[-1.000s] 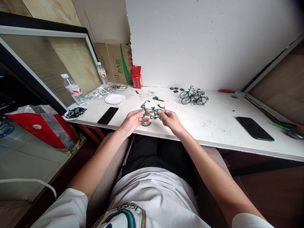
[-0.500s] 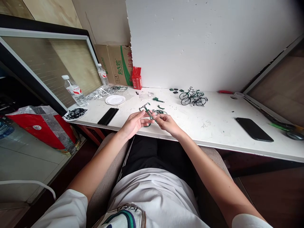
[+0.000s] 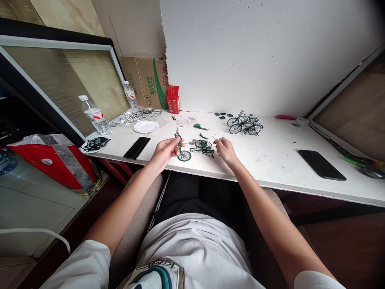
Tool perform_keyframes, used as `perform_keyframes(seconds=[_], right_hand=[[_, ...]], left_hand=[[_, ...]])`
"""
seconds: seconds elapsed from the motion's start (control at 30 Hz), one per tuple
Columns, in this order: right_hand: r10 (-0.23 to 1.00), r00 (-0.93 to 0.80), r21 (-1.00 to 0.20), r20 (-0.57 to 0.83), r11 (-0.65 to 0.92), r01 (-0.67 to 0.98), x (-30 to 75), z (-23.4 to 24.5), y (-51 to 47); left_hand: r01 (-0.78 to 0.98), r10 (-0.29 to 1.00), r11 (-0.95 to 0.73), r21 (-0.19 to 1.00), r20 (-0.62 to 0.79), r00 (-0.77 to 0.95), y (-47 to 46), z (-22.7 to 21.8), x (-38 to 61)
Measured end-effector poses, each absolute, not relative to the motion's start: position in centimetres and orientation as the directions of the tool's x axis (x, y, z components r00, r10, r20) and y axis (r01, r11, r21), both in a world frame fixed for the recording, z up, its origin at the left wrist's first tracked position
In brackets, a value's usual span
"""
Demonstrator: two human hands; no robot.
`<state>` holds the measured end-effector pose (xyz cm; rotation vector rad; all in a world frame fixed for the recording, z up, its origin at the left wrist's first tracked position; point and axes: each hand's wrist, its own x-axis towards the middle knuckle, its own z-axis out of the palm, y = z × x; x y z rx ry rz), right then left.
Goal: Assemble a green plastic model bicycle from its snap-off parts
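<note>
Desk: right hand farther from left hand.

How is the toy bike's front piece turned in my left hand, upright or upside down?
Upright: in your left hand, the front piece has its silver handlebar above and its wheel below.

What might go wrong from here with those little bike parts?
The green bicycle piece in the left hand is near the front edge of the table; if it slips, it might drop off. The loose green parts lying close by could get nudged. What looks like a thin piece in the right hand may be easily lost if dropped.
</note>
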<state>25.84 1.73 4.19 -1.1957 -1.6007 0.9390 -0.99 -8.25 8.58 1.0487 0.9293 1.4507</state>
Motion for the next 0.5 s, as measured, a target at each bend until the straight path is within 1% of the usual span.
perform_keyframes(seconds=[0.07,0.13,0.2,0.3,0.4,0.5], right_hand=[[0.972,-0.069,-0.861,0.224,0.231,0.454,27.0,3.7,2.6],[0.963,-0.051,-0.748,0.265,0.239,0.619,28.2,3.5,3.1],[0.951,-0.04,-0.639,0.307,0.237,0.732,29.2,3.3,3.5],[0.959,0.006,-0.573,0.285,0.165,0.803,30.3,2.7,4.0],[0.966,0.012,-0.556,0.258,0.139,0.819,30.6,2.2,4.2],[0.964,0.018,-0.562,0.265,0.139,0.816,30.4,2.2,4.1]], left_hand=[[-0.251,0.988,-0.155,0.955,0.143,-0.064,-8.1,8.6,-1.3],[-0.21,0.985,-0.17,0.963,0.156,-0.078,-7.9,8.5,-1.6],[-0.171,0.984,-0.172,0.97,0.16,-0.083,-7.8,8.5,-1.7],[-0.139,0.984,-0.165,0.976,0.154,-0.084,-7.6,8.3,-1.9],[-0.176,0.988,-0.148,0.973,0.137,-0.074,-7.5,8.2,-1.9],[-0.203,0.989,-0.145,0.968,0.135,-0.065,-7.5,8.0,-1.9]])
